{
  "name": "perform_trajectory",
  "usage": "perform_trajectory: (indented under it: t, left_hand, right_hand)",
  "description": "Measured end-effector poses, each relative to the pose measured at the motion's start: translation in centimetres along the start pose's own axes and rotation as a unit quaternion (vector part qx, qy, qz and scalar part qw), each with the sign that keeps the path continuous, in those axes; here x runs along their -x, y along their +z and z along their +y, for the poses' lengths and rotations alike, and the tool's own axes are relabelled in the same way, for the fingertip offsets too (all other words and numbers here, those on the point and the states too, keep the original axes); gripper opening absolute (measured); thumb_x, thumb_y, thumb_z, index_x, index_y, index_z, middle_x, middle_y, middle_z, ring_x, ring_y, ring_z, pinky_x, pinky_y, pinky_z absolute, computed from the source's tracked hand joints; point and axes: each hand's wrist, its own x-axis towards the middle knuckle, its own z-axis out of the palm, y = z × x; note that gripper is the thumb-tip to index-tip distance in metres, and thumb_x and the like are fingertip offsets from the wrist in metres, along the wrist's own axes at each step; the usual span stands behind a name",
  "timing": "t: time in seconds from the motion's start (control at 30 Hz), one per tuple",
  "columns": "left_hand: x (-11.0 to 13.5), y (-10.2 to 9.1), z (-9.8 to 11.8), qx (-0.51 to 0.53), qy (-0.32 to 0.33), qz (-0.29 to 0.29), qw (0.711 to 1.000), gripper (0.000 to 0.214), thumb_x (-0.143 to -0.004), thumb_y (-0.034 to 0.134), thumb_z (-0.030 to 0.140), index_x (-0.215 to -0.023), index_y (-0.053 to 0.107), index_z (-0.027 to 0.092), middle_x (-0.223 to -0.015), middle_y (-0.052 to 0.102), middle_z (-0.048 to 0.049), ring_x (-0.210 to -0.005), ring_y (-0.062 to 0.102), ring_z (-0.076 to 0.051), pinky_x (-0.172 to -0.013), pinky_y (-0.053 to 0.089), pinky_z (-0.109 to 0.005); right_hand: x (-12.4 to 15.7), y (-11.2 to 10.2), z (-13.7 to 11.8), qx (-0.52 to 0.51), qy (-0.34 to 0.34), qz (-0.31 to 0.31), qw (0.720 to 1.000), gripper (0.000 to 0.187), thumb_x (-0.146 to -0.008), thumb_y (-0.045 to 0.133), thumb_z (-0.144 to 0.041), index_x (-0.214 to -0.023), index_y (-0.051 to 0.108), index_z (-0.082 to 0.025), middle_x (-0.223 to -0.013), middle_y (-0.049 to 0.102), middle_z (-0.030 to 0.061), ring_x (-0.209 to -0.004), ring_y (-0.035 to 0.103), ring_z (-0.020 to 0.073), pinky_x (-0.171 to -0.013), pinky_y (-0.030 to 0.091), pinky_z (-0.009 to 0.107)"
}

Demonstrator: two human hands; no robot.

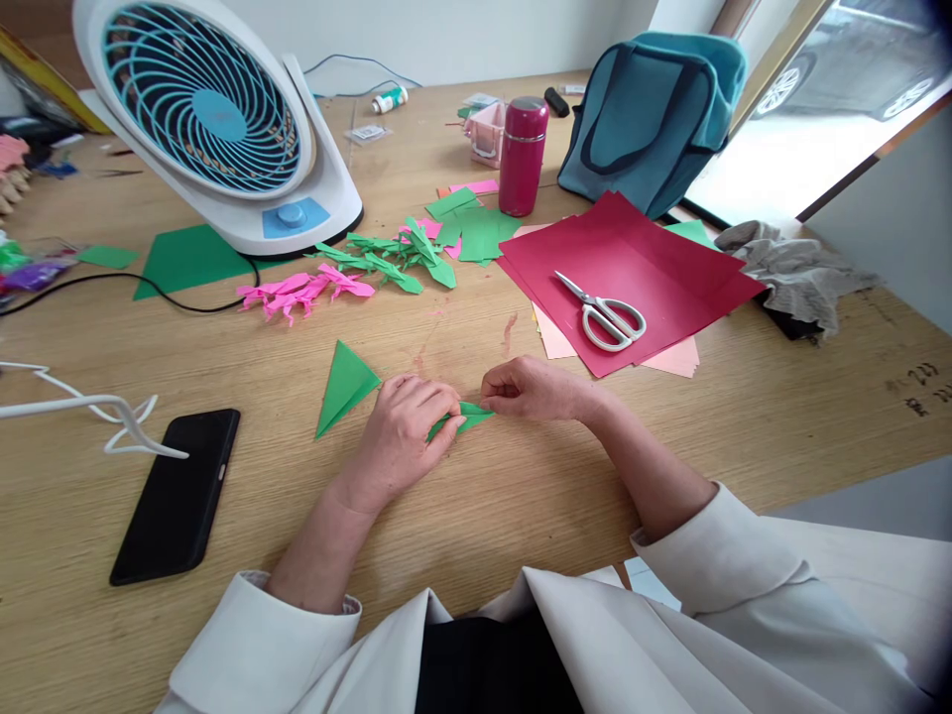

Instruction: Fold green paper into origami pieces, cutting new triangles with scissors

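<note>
A small folded piece of green paper (474,417) lies on the wooden table between my hands. My left hand (411,421) covers its left part, fingers and thumb closed on it. At its right tip, my right hand (532,389) pinches the paper with thumb and curled fingers. Just left of my left hand lies a green folded paper triangle (346,385). Beyond my hands are several green folded paper figures (402,256) and pink folded paper figures (303,292) in a loose row.
Scissors (604,312) rest on red paper sheets (550,260) at the right. A black phone (177,496) with a white cable lies at the left. Behind stand a fan (294,213), a magenta flask (523,159) and a blue bag (647,119). Green paper squares (483,234) lie before the flask.
</note>
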Motion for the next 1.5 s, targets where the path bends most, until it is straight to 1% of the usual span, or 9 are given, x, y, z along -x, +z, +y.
perform_trajectory:
  t: [0.2,0.4,0.5,0.63,0.73,0.83,1.0,1.2,1.5]
  left_hand:
    - [0.0,0.2,-0.1,0.003,-0.01,0.014,1.0,0.009,-0.093,0.053,0.021,-0.086,0.059,0.022,-0.093,0.072,-0.0018,-0.089,0.061,-0.02,-0.094,0.04,-0.041]
    - [0.1,0.3,-0.5,0.0,-0.027,0.029,0.999,0.011,-0.094,0.052,0.022,-0.085,0.058,0.021,-0.086,0.07,-0.0012,-0.088,0.061,-0.02,-0.089,0.041,-0.039]
    - [0.1,0.2,-0.5,-0.003,-0.031,0.033,0.999,0.012,-0.094,0.052,0.021,-0.085,0.059,0.021,-0.087,0.07,-0.0012,-0.088,0.06,-0.02,-0.089,0.04,-0.039]
    - [0.0,-0.1,-0.4,-0.024,-0.014,0.026,0.999,0.011,-0.093,0.053,0.022,-0.087,0.063,0.022,-0.091,0.073,-0.002,-0.087,0.06,-0.021,-0.09,0.039,-0.042]
    - [0.0,-0.2,-0.3,-0.044,0.006,0.015,0.999,0.011,-0.093,0.054,0.021,-0.088,0.064,0.022,-0.093,0.073,-0.0021,-0.087,0.06,-0.021,-0.093,0.038,-0.045]
    - [0.0,-0.3,-0.1,-0.057,0.02,0.013,0.998,0.012,-0.093,0.054,0.02,-0.09,0.065,0.023,-0.094,0.073,-0.0016,-0.09,0.06,-0.022,-0.098,0.037,-0.047]
    - [0.0,-0.4,0.3,-0.06,0.032,0.015,0.998,0.013,-0.092,0.055,0.019,-0.091,0.066,0.024,-0.094,0.074,-0.0017,-0.091,0.062,-0.022,-0.102,0.036,-0.05]
    - [-0.1,-0.4,0.5,-0.073,0.04,0.016,0.996,0.013,-0.094,0.053,0.02,-0.091,0.065,0.023,-0.094,0.074,-0.0013,-0.09,0.062,-0.021,-0.101,0.037,-0.05]
    - [-0.1,-0.3,0.3,-0.078,0.043,0.015,0.996,0.014,-0.095,0.051,0.021,-0.09,0.064,0.022,-0.092,0.074,-0.0013,-0.089,0.062,-0.021,-0.101,0.036,-0.049]
  right_hand:
    - [0.2,-0.4,0.2,-0.026,0.004,-0.022,0.999,0.015,-0.082,0.053,-0.018,-0.081,0.068,-0.015,-0.064,0.055,-0.0036,-0.056,0.04,0.0085,-0.054,0.028,0.023]
    - [0.0,-0.8,0.8,-0.184,0.0,-0.035,0.982,0.017,-0.083,0.053,-0.016,-0.096,0.063,-0.015,-0.082,0.067,0.0016,-0.065,0.059,0.0109,-0.062,0.045,0.023]
    - [-0.1,-0.7,0.9,-0.21,0.011,-0.019,0.977,0.014,-0.083,0.055,-0.019,-0.095,0.062,-0.015,-0.084,0.07,0.0032,-0.067,0.062,0.0118,-0.064,0.048,0.024]
    - [0.0,-0.7,0.5,-0.136,0.037,-0.025,0.99,0.013,-0.084,0.055,-0.021,-0.086,0.067,-0.015,-0.074,0.068,0.0009,-0.061,0.057,0.0104,-0.057,0.042,0.021]
    - [0.2,-0.8,0.1,-0.052,0.031,-0.03,0.998,0.014,-0.082,0.056,-0.018,-0.081,0.07,-0.016,-0.064,0.061,-0.0023,-0.056,0.047,0.0089,-0.053,0.032,0.022]
    - [0.4,-0.7,-0.1,-0.008,0.018,-0.022,1.0,0.014,-0.081,0.057,-0.016,-0.079,0.07,-0.016,-0.061,0.056,-0.0037,-0.056,0.042,0.0086,-0.054,0.029,0.023]
    - [0.5,-0.4,-0.1,0.029,0.0,-0.02,0.999,0.014,-0.081,0.055,-0.014,-0.079,0.068,-0.016,-0.065,0.057,-0.0026,-0.058,0.042,0.0093,-0.056,0.028,0.024]
    - [0.4,-0.2,0.0,0.066,-0.006,-0.022,0.998,0.015,-0.078,0.052,-0.011,-0.075,0.065,-0.016,-0.073,0.064,-0.0003,-0.061,0.045,0.0103,-0.058,0.028,0.025]
    - [0.6,-0.3,-0.1,0.064,-0.002,-0.027,0.998,0.012,-0.08,0.054,-0.015,-0.072,0.063,-0.016,-0.065,0.055,-0.0026,-0.058,0.039,0.0091,-0.056,0.024,0.026]
